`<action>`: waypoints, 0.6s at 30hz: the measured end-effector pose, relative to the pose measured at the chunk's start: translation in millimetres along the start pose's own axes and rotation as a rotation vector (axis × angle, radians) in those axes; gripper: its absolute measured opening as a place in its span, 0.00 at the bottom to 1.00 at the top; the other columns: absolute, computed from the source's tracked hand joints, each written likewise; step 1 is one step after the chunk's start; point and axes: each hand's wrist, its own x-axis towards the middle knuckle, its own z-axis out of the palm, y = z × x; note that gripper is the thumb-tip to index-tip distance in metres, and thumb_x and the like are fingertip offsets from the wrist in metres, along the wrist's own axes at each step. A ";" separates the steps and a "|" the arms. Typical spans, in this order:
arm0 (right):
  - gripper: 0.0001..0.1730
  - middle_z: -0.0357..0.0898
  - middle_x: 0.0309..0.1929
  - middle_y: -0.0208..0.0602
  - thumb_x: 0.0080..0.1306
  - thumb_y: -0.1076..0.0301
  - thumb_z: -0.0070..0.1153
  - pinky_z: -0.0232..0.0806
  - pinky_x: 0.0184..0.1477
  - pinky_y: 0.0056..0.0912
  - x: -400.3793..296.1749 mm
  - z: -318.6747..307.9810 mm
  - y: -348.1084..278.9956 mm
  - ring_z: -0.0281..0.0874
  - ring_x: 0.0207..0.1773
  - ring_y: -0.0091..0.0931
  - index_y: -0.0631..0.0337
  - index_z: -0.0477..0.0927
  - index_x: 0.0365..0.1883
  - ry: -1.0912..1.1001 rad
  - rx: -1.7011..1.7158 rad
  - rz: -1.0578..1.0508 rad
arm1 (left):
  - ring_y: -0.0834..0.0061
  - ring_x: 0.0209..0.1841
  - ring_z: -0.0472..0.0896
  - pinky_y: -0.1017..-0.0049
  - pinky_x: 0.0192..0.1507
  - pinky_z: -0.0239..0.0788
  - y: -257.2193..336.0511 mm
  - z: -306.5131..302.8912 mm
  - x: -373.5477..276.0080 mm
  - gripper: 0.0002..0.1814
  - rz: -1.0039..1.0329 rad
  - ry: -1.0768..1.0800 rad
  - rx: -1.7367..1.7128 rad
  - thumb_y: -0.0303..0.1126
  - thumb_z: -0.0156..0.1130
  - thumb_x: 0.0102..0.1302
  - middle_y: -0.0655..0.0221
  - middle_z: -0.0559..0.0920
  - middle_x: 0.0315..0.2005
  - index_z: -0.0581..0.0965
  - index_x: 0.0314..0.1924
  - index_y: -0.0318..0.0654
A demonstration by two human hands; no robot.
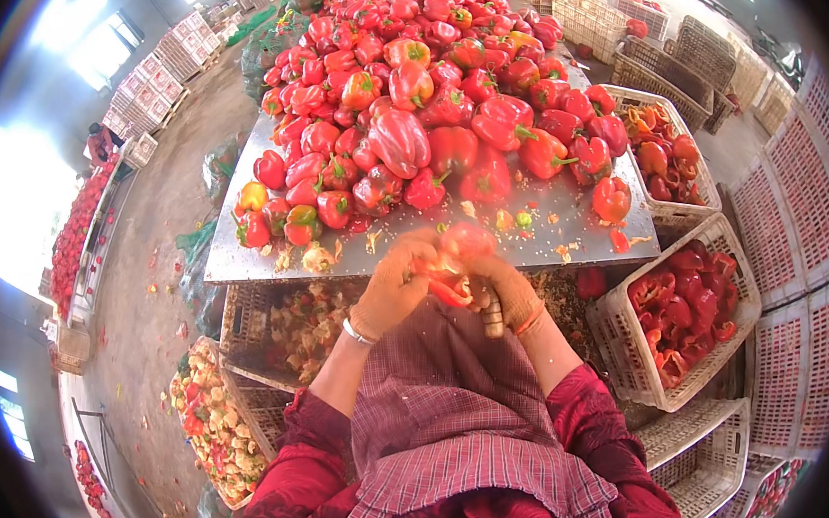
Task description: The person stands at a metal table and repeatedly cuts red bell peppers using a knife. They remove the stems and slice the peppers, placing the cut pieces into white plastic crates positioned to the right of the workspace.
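Note:
In orange gloves, my left hand (pixel 397 283) and my right hand (pixel 508 291) meet at the near edge of a metal table (pixel 572 241). Between them is a red bell pepper (pixel 449 279), opened so that its inside shows; my left hand grips its side. My right hand is closed around a short wooden handle (pixel 493 319), its tool end hidden at the pepper. A big heap of red bell peppers (pixel 400 144) covers much of the table beyond my hands. Seeds and pepper scraps (pixel 467 208) lie on the metal just past them.
Pepper cores fill a crate (pixel 236 383) at lower left, with more in a crate (pixel 236 319) under the table. At right stand crates of opened red peppers (pixel 746 308) and mixed pieces (pixel 705 170). An empty crate (pixel 723 449) lies below. A person (pixel 99 146) is far left.

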 end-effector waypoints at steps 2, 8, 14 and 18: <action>0.16 0.72 0.19 0.29 0.67 0.54 0.51 0.57 0.10 0.21 -13.9 12.1 -3.9 0.66 0.15 0.18 0.60 0.77 0.37 0.133 -0.010 -0.005 | 0.62 0.52 0.77 0.70 0.50 0.70 3.2 -0.1 -5.4 0.18 -0.145 0.142 0.013 0.16 0.55 0.55 0.55 0.76 0.54 0.73 0.47 0.35; 0.11 0.74 0.21 0.35 0.64 0.65 0.52 0.59 0.12 0.27 -17.3 15.5 1.1 0.68 0.15 0.23 0.66 0.75 0.35 0.380 -0.016 -0.071 | 0.57 0.45 0.79 0.66 0.41 0.73 24.5 32.6 -10.8 0.14 -0.158 0.098 0.410 0.22 0.61 0.57 0.54 0.76 0.48 0.73 0.45 0.35; 0.12 0.74 0.20 0.34 0.64 0.65 0.56 0.60 0.16 0.26 -21.6 7.6 5.7 0.69 0.16 0.22 0.67 0.77 0.36 0.185 -0.195 -0.029 | 0.57 0.38 0.81 0.65 0.37 0.73 -2.0 36.3 -16.7 0.08 -0.242 0.163 0.255 0.24 0.62 0.59 0.57 0.79 0.35 0.74 0.38 0.36; 0.16 0.75 0.19 0.33 0.63 0.60 0.61 0.58 0.15 0.26 -28.7 25.7 -0.7 0.68 0.15 0.21 0.69 0.78 0.30 0.254 -0.261 0.134 | 0.57 0.35 0.81 0.65 0.36 0.72 0.8 30.6 -8.6 0.07 -0.188 0.193 0.292 0.24 0.62 0.59 0.59 0.79 0.34 0.76 0.38 0.38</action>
